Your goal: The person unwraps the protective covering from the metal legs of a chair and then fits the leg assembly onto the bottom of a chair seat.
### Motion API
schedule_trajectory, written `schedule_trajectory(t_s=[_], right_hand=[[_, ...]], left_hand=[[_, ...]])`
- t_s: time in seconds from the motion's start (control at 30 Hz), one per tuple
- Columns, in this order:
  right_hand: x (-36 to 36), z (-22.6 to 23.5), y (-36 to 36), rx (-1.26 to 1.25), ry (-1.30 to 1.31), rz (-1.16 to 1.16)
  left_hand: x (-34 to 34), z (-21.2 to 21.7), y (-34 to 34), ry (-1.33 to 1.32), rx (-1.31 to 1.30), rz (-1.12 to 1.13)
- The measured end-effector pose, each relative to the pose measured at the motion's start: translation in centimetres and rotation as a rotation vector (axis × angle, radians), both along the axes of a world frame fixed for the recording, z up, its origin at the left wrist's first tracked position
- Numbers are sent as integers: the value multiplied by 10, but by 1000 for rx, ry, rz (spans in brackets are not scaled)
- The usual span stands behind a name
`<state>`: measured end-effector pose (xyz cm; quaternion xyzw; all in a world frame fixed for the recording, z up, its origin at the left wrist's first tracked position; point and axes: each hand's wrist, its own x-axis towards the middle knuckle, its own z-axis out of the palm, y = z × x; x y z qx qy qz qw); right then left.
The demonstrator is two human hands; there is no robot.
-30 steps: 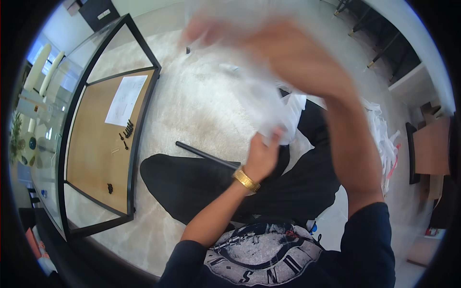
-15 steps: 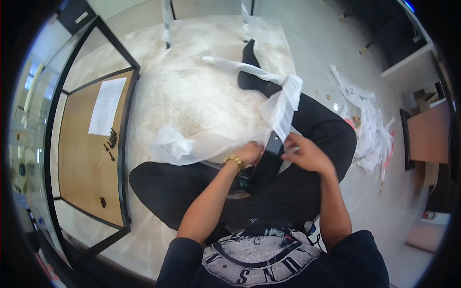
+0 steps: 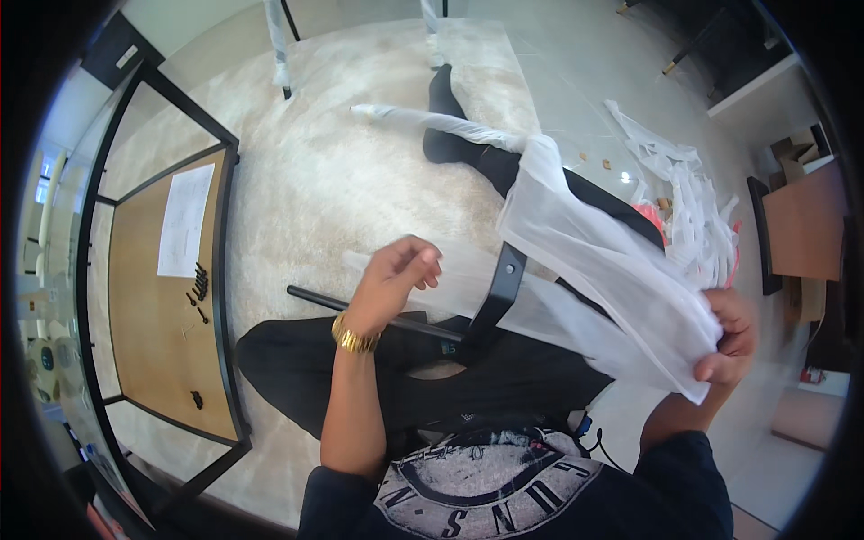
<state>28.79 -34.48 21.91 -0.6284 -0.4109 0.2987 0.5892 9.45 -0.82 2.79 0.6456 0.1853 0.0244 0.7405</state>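
My right hand [image 3: 731, 335], out at the right, grips the loose end of a translucent white plastic wrap [image 3: 598, 261]. The wrap stretches across my right leg from a wrapped bar [image 3: 409, 115], which is still covered in spiralled white film. Over my lap lies a black metal frame part: a bare flat piece [image 3: 497, 292] with a round silvery spot near its end, joined to a bare black tube [image 3: 360, 310] pointing left. Above that tube hovers my left hand [image 3: 393, 277], fingers loosely bent and apart from the thumb, holding nothing. A gold-coloured band circles its wrist.
Left of me stands a black metal frame with a wooden panel [image 3: 166, 342], bearing a paper sheet [image 3: 186, 220] and several black screws [image 3: 200, 283]. Crumpled white wrap [image 3: 688, 207] lies on the floor at right. A pale rug [image 3: 360, 189] spreads ahead, with wrapped legs [image 3: 277, 45] at its far side.
My right hand has pulled the wrap far out to the right, spreading it into a wide sheet. The left hand has moved left, off the frame part, and the bare black tube now shows.
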Motion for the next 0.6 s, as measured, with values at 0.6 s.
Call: schedule_trajectory(t_s=[0.6], right_hand=[[-38, -23, 111, -243, 49, 512]], left_hand=[[34, -84, 146, -188, -667, 820]])
